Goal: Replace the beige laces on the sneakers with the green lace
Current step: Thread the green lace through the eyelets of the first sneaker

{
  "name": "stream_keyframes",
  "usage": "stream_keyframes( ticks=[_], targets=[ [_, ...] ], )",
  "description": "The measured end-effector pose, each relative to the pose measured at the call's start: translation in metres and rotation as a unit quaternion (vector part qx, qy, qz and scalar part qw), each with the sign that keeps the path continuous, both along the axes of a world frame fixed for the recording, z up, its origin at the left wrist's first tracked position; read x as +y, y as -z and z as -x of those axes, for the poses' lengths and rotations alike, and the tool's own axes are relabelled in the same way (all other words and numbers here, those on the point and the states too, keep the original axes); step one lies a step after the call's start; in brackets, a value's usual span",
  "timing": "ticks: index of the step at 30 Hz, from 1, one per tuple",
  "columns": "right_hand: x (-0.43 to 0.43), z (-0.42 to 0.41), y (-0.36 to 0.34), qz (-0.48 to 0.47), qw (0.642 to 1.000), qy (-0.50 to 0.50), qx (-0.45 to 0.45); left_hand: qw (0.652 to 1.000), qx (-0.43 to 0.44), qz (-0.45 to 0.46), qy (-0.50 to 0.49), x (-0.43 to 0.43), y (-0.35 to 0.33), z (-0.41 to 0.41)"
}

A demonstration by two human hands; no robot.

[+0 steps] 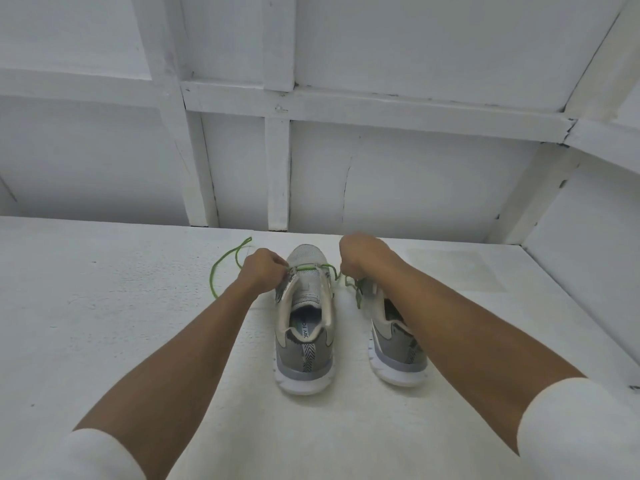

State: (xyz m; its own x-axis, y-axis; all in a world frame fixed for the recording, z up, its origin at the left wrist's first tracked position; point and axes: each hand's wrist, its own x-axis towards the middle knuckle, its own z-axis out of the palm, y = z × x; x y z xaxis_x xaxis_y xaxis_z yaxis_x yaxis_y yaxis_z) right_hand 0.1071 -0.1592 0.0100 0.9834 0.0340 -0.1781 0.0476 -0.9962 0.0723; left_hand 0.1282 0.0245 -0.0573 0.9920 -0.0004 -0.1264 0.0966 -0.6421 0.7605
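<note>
Two sneakers (304, 341); two hands (265, 268) (360, 258) pinching green laces (212, 280), maybe two.

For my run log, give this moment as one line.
step: green lace through left sneaker lowest eyelets | left hand: pinches lace | right hand: holds lace | right sneaker: second green lace visible
</note>
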Motion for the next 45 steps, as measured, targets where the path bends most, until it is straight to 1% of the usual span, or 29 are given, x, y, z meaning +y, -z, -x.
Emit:
stream_keyframes(
  ticks=[2, 4, 6, 8, 11, 14, 18, 21, 27, 30, 32, 35, 40, 45],
  targets=[
    [0.003, -0.004, -0.002, -0.063, 0.998, -0.001, -0.014, 1.000, -0.014, -0.026, 0.008, -0.001, 0.000, 0.000],
    [0.011, -0.002, 0.000, -0.151, 0.988, 0.011, 0.033, 0.998, -0.025, -0.051, 0.011, -0.002, -0.001, 0.001],
    [0.018, 0.004, 0.005, -0.225, 0.971, 0.048, 0.071, 0.997, -0.036, -0.070, 0.013, -0.003, 0.001, 0.000],
    [0.019, 0.005, 0.011, -0.292, 0.949, 0.097, 0.071, 0.996, -0.047, -0.079, 0.020, -0.004, 0.002, 0.002],
    [0.017, 0.005, 0.014, -0.351, 0.921, 0.150, 0.080, 0.995, -0.058, -0.074, 0.033, -0.007, 0.006, 0.006],
    [0.017, 0.006, 0.019, -0.395, 0.898, 0.172, 0.083, 0.998, -0.056, -0.035, 0.003, -0.007, 0.008, 0.007],
    [0.017, 0.007, 0.023, -0.420, 0.884, 0.188, 0.077, 0.998, -0.052, 0.016, -0.033, 0.001, 0.012, 0.003],
    [0.016, 0.008, 0.021, -0.433, 0.877, 0.194, 0.075, 0.998, -0.045, 0.028, -0.038, 0.002, 0.011, 0.004],
    [0.014, 0.012, 0.020, -0.487, 0.843, 0.212, 0.088, 0.998, -0.069, 0.006, -0.004, 0.009, -0.018, -0.001],
    [0.016, 0.011, 0.024, -0.512, 0.821, 0.233, 0.094, 0.996, -0.076, -0.008, 0.043, -0.001, -0.034, 0.000],
    [0.017, 0.011, 0.028, -0.530, 0.805, 0.250, 0.092, 0.994, -0.066, -0.038, 0.081, -0.013, -0.036, 0.003],
    [0.017, 0.011, 0.035, -0.553, 0.783, 0.272, 0.084, 0.992, -0.032, -0.063, 0.106, -0.027, -0.026, 0.002],
    [0.016, 0.010, 0.040, -0.567, 0.768, 0.287, 0.076, 0.993, -0.017, -0.066, 0.093, -0.033, -0.021, 0.001],
    [0.016, 0.009, 0.042, -0.564, 0.771, 0.288, 0.067, 0.995, -0.015, -0.060, 0.081, -0.034, -0.019, 0.001]
  ],
)
